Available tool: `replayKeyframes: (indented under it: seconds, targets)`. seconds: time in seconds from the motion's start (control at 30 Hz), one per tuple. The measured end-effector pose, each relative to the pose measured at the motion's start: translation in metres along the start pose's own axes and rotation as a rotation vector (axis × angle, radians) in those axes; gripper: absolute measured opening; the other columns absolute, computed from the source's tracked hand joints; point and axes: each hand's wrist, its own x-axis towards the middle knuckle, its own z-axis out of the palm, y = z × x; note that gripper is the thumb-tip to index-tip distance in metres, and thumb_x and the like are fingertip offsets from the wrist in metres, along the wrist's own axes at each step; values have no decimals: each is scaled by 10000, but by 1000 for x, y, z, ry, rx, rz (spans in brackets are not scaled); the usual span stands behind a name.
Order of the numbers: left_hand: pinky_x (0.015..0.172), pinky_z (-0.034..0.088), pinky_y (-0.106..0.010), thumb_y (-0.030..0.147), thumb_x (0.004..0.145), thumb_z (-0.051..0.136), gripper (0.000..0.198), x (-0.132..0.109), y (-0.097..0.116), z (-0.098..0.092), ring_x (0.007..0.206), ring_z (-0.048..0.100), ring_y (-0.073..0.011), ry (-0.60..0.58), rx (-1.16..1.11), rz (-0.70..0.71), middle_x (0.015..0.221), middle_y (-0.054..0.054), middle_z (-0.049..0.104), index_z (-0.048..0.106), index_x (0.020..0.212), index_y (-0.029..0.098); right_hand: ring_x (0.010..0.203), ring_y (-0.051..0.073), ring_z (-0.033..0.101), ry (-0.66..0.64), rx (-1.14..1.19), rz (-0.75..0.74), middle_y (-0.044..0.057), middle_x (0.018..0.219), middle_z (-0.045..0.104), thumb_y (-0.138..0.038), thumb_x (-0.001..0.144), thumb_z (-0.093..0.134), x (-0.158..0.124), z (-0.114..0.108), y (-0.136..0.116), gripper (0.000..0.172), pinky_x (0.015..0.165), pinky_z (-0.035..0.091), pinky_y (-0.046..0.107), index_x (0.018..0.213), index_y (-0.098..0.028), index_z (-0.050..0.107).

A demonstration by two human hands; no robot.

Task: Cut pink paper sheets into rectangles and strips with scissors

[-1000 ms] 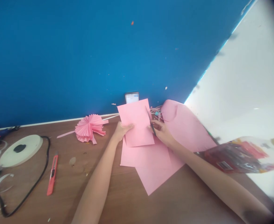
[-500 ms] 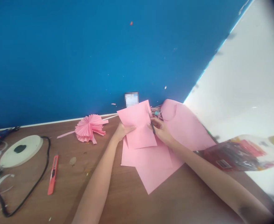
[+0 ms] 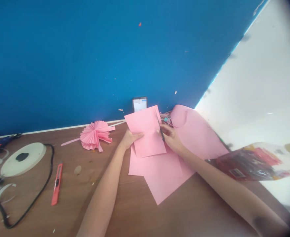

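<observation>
A sheet of pink paper is held up above the table by my left hand, its thumb on the front face and the other fingers hidden behind. My right hand is closed around dark-handled scissors at the sheet's right edge. The blades lie along that edge, where a narrow strip stands partly apart near the top. More pink paper lies flat beneath, and a larger curled pink sheet spreads behind my right forearm.
On the left lie a pleated pink paper rosette, a red utility knife, a white roll and a black cable. A phone leans on the blue wall. A plastic packet lies at the right.
Hardly anything differs. Both hands, the paper and the scissors keep nearly the same positions; the whole view has shifted very slightly.
</observation>
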Motion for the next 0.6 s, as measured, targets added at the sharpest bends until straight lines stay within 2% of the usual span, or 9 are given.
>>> replayKeyframes:
  seconds: [0.2,0.47,0.6]
  targets:
    - [910,482,-470,300,488,857,598,0,1,1,993,637,-301,2,-20,-9,1081,-148,676,662,1024,119,813,184,605,-2,-2,22,50,965,668,-439,740,665,0,0,-1,387,723,503,309,1054,-214,645]
    - [891,493,-462,319,483,857,576,0,0,0,966,645,-300,5,-7,-16,1047,-140,688,678,990,115,774,165,585,24,-41,25,42,930,653,-396,745,664,-1,1,2,393,698,492,297,1088,-204,642]
    - [893,494,-450,291,509,849,557,1,-1,-3,978,641,-293,-20,2,-17,1071,-140,681,670,1005,112,706,154,570,43,-33,37,32,840,647,-400,722,689,-1,0,5,403,619,474,272,1062,-187,644]
